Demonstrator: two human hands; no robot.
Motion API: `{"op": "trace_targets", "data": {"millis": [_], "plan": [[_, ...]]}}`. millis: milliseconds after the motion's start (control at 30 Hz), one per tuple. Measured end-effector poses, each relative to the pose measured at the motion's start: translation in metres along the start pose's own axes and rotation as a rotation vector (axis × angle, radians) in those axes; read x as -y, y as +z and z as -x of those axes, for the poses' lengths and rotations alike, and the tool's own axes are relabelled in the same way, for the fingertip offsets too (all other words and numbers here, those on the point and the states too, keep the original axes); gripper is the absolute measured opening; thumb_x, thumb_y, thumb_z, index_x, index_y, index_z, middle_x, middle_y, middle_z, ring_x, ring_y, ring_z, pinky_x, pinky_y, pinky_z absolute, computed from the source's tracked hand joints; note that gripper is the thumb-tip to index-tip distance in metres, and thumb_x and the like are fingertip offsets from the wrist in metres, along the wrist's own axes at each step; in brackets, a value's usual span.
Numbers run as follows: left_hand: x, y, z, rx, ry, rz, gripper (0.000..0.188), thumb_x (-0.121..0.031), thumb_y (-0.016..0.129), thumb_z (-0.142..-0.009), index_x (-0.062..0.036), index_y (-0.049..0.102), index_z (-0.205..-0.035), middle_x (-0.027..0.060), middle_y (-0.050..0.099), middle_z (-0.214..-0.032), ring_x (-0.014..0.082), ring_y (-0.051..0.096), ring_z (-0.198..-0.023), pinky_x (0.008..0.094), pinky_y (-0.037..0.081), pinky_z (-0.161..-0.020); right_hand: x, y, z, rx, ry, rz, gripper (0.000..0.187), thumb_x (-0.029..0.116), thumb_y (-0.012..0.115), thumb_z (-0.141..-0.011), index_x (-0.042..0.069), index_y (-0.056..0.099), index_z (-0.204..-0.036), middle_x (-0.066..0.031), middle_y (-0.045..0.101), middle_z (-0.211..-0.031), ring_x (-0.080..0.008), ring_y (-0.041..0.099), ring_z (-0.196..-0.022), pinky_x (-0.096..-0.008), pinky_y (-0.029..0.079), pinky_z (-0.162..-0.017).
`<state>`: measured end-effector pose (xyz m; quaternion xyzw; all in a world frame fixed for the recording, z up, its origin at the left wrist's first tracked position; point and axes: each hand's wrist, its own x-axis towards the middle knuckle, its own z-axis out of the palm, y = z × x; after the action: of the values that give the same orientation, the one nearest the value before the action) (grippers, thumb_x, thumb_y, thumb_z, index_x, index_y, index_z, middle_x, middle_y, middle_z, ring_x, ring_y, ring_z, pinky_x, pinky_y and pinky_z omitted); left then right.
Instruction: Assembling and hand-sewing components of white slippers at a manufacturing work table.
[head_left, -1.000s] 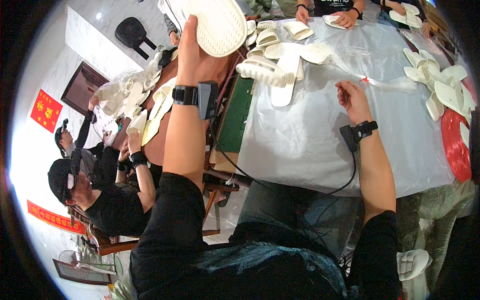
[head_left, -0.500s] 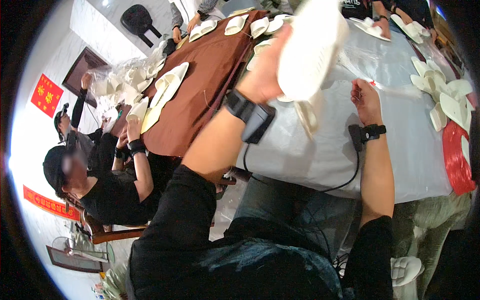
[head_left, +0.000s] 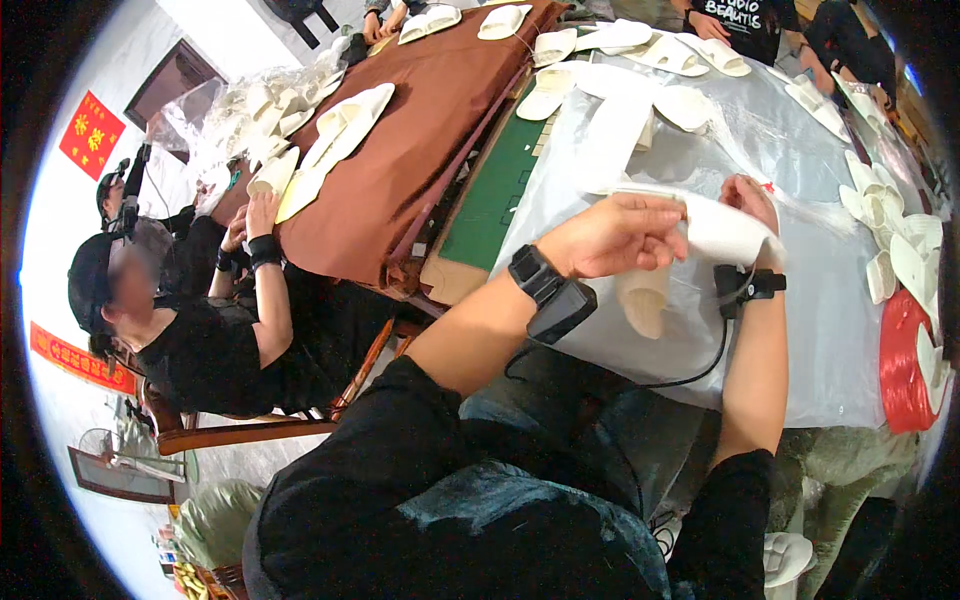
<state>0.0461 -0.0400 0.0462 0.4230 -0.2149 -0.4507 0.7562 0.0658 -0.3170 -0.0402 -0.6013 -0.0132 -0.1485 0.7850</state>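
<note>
A white slipper (head_left: 728,232), blurred in places, is held between my two hands above the plastic-covered table (head_left: 800,340). My right hand (head_left: 750,202) is partly hidden behind its raised end, fingers curled against it. My left hand (head_left: 632,236), palm turned inward, has its fingers curled at the slipper's left part; whether they grip it or something thin is hidden. Just below, a cream slipper (head_left: 644,304) points toward me. Both my wrists wear black straps with small devices. Beside my right hand lies a bundle of clear strands (head_left: 815,212) with a red tie.
More slippers (head_left: 668,54) line the table's far edge, and others pile up (head_left: 905,225) at right above a roll of red twine (head_left: 908,365). A green board (head_left: 490,205) separates this table from a brown-covered one (head_left: 400,150). A co-worker (head_left: 200,350) sits at left handling a slipper.
My left hand has come down and right from its raised position, bringing the slipper to my right hand. My right hand has moved slightly down, and its fingers are now behind the slipper.
</note>
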Motion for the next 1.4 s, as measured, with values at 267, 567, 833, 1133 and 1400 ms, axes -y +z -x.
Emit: {"op": "trace_targets", "data": {"millis": [267,567,833,1133,1400], "plan": [[0.010,-0.005,0.034,-0.177,0.000,-0.877,0.020,-0.017,0.061,-0.093,0.0015,0.068,-0.095,0.0034,0.068,-0.079,0.0095,0.063,-0.072,0.0244,0.049,-0.064,0.009,0.016,0.006,0.036,0.243,-0.071,0.017,0.026,0.056,-0.096,0.010,0.060,-0.091,0.0028,0.057,-0.080,-0.0074,0.051,-0.069,-0.0215,0.039,-0.061],[0.007,-0.086,0.108,-1.100,0.499,-1.668,0.020,-0.011,0.072,-0.079,-0.0027,0.069,-0.097,0.0162,0.068,-0.093,0.0315,0.065,-0.084,0.0390,0.052,-0.073,0.009,0.014,0.010,-0.049,0.305,0.007,0.020,0.024,0.056,-0.093,0.005,0.062,-0.089,0.0007,0.055,-0.075,-0.0093,0.048,-0.064,-0.0239,0.038,-0.059],[0.009,-0.097,0.122,-1.066,0.283,-1.670,0.019,-0.012,0.071,-0.079,-0.0053,0.070,-0.096,0.0158,0.065,-0.097,0.0367,0.061,-0.093,0.0447,0.049,-0.078,-0.004,0.005,0.005,-0.076,0.340,-0.077,0.018,0.024,0.058,-0.093,0.007,0.063,-0.093,0.0014,0.056,-0.075,-0.0091,0.049,-0.065,-0.0235,0.038,-0.059],[0.004,-0.112,0.130,-0.637,0.281,-1.916,0.020,0.001,0.065,-0.074,-0.0057,0.069,-0.092,0.0111,0.065,-0.099,0.0317,0.059,-0.094,0.0397,0.050,-0.081,-0.004,0.004,0.003,-0.077,0.331,-0.056,0.016,0.022,0.059,-0.091,0.007,0.064,-0.091,0.0018,0.056,-0.075,-0.0087,0.050,-0.064,-0.0231,0.038,-0.058],[-0.037,-0.094,0.121,-0.953,0.560,-1.461,0.008,-0.004,0.071,-0.081,0.0017,0.068,-0.087,0.0095,0.069,-0.082,0.0170,0.065,-0.079,0.0288,0.051,-0.073,-0.008,-0.001,0.003,-0.057,0.332,-0.005,0.020,0.026,0.056,-0.094,0.006,0.063,-0.092,0.0017,0.055,-0.074,-0.0090,0.049,-0.064,-0.0237,0.037,-0.057]]}}
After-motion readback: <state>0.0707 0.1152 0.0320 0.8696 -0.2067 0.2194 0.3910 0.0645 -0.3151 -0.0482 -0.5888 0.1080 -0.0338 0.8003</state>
